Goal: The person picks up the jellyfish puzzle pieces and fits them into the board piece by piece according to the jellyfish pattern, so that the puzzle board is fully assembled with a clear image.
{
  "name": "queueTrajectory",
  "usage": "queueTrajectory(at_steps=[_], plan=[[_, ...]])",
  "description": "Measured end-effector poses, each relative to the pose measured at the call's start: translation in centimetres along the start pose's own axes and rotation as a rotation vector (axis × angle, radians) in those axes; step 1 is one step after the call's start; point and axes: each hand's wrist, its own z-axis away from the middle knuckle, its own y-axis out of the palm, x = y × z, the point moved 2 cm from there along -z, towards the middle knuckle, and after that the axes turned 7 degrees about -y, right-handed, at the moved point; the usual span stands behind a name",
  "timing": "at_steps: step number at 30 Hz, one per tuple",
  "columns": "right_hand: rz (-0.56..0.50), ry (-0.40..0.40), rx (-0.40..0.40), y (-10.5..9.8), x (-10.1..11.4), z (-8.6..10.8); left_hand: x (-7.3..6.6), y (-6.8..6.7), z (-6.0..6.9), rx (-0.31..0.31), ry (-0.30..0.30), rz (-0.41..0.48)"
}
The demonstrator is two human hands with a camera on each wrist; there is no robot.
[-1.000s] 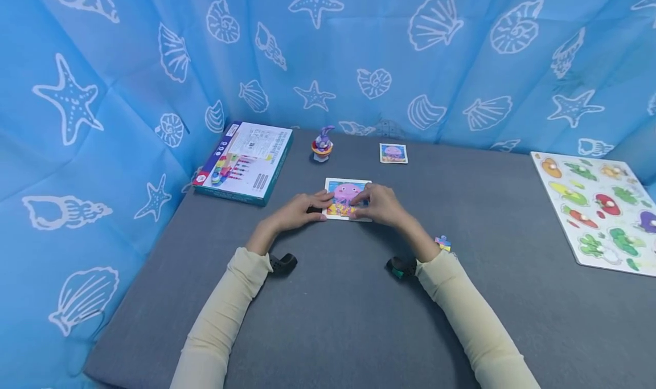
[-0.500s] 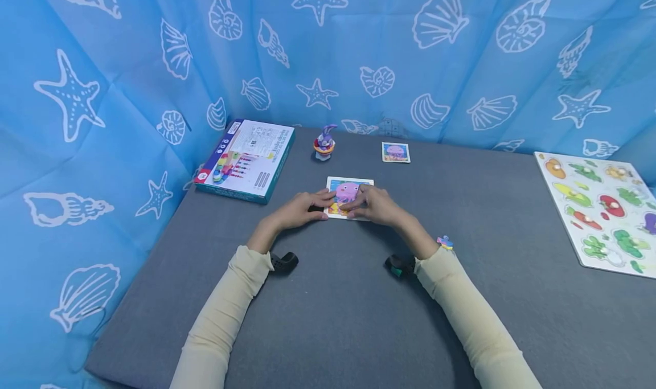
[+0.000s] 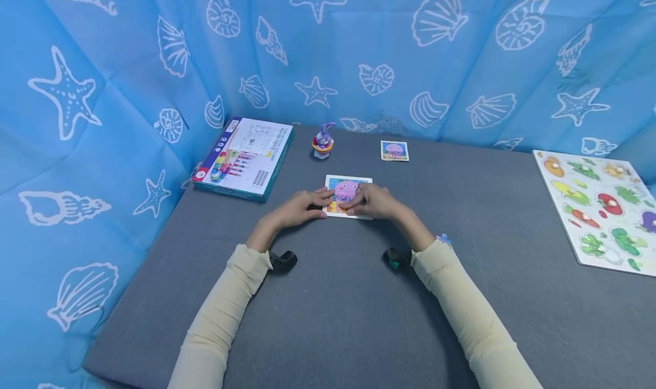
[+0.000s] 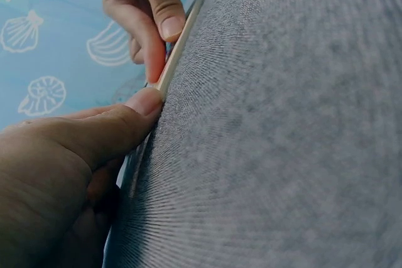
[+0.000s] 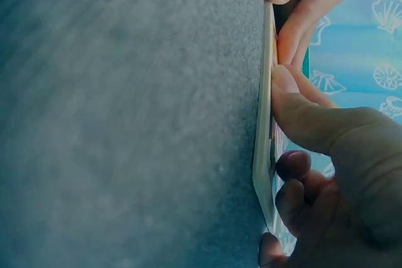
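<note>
A small jigsaw board (image 3: pixel 346 191) with a pink octopus picture lies flat on the grey table. My left hand (image 3: pixel 299 208) steadies its left side, thumb at the near corner and straight fingertips on the picture. My right hand (image 3: pixel 376 202) reaches over from the right, its thumb and bent index finger close together on a jigsaw piece low in the picture. The fingers mostly hide that piece. In the right wrist view the right thumb (image 5: pixel 287 92) bears on the board's face, with the other fingers curled beside it. A loose jigsaw piece (image 3: pixel 443 239) lies by the right cuff, partly covered.
Behind the board stand a purple rabbit figure (image 3: pixel 323 141) and a small octopus picture card (image 3: pixel 394 150). A flat toy box (image 3: pixel 245 158) lies at the back left. On the right is a vegetable peg puzzle (image 3: pixel 599 209). A blue shell-patterned curtain (image 3: pixel 379 47) borders the table.
My right thumb and index finger have shifted slightly left across the board, nearer the left fingertips. The left hand stays in place. The right sleeve now covers more of the loose piece.
</note>
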Motion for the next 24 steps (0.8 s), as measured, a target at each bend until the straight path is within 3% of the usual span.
queueTrajectory(at_steps=[13,18,24], plan=[[0.002,-0.027,-0.065,-0.5,0.3,1.1,0.0,0.1,0.0,0.001,-0.010,-0.013],[-0.060,-0.015,-0.101,-1.4,-0.5,3.4,-0.3,0.1,0.2,0.007,-0.017,-0.027],[-0.037,0.082,-0.149,-3.3,-2.5,7.9,-0.3,-0.1,0.3,0.018,-0.013,-0.039]])
